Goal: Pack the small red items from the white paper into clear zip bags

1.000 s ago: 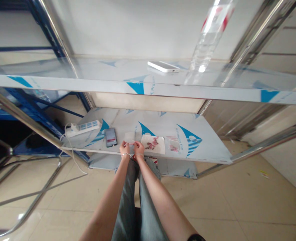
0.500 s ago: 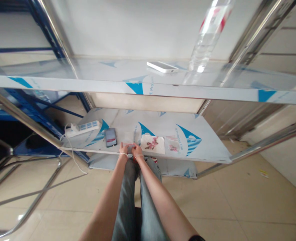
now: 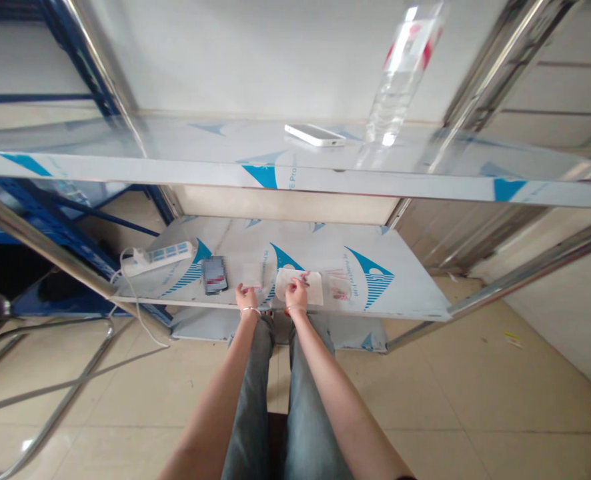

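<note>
My right hand (image 3: 296,294) rests over a white sheet (image 3: 315,289) with a dark red and pink pattern or small pieces on it. Its fingers are pinched together at the pattern, and whatever lies between them is too small to name. My left hand (image 3: 246,297) is at the shelf's front edge with its fingers curled in. A faint clear plastic piece (image 3: 252,275) lies just beyond them; whether they hold anything is hard to see. To the right of the sheet is a small clear packet (image 3: 340,288) with pinkish-red bits.
On the lower shelf (image 3: 405,287), a phone (image 3: 215,275) lies left of my hands, beside a white power strip (image 3: 158,259) whose cable hangs over the edge. Above, the upper shelf (image 3: 190,167) carries a white phone (image 3: 314,135) and a clear bottle (image 3: 400,73).
My hands were together at the shelf edge and have moved apart. The right one has gone right, onto the white sheet. The view has shifted slightly.
</note>
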`<state>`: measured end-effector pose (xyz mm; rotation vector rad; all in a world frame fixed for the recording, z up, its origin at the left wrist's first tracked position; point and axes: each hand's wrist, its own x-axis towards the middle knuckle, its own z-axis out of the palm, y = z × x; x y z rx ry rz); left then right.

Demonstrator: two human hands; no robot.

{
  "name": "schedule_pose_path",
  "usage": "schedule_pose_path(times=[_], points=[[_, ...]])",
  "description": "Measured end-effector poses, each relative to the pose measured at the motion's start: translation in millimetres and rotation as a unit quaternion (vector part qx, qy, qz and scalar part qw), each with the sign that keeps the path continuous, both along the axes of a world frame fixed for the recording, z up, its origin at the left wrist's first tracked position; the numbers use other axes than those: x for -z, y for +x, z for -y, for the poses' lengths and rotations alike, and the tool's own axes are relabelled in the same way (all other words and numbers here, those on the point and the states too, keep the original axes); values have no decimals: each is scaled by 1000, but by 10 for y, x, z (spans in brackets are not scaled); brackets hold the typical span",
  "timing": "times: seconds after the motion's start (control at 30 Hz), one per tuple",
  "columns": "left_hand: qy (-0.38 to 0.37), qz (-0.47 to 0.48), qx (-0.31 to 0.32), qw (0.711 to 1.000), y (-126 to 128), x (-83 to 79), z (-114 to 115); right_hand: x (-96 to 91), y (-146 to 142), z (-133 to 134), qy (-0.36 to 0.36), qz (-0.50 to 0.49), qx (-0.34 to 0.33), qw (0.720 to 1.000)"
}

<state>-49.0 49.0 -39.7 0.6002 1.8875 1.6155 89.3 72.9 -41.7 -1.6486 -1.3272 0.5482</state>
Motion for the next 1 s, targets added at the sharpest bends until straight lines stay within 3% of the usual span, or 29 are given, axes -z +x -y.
schedule_pose_path(times=[0.2, 0.37, 0.67, 1.0], points=[[6, 22, 7, 1000, 342, -70, 50, -136, 590, 80, -32, 68, 140, 987], [18, 21, 43, 999, 560, -60, 69, -173, 864, 167, -50, 128, 231, 963], [47, 16, 130, 990, 751, -40, 117, -184, 1037, 121, -123, 148, 259, 946], [51, 49, 144, 987, 721, -231, 147, -204, 973, 145, 2, -2, 296, 955]])
